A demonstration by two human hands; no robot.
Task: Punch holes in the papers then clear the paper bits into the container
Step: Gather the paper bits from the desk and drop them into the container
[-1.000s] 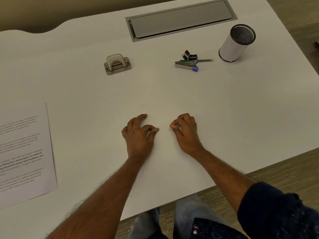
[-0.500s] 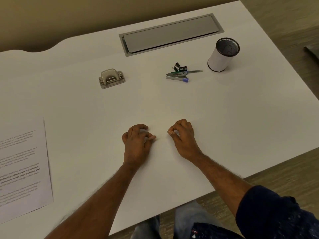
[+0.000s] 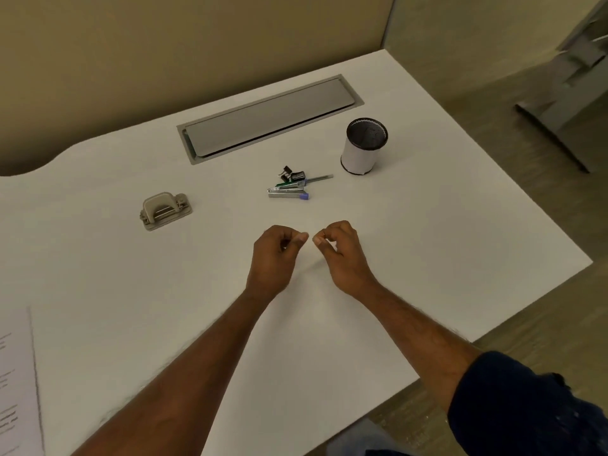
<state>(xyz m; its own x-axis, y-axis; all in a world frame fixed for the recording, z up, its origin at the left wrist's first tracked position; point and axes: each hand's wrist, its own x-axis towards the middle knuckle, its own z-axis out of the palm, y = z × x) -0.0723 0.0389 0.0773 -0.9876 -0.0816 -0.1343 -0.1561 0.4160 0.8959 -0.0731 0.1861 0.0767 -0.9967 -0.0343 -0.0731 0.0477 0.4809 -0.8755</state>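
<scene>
Your grey hole punch (image 3: 164,210) sits centre-left; the paper (image 3: 16,390) has blurred, unreadable print. Your left hand (image 3: 274,258) and right hand (image 3: 342,255) curl, fingertips pinched, on what I cannot tell.

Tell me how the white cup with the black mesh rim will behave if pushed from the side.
The cup stands upright, taller than wide, so a high push would probably tip it; a low one would likely slide it on the smooth table. Tipped, its round body would likely roll. Nothing sticks out of it, so it is probably light.
</scene>
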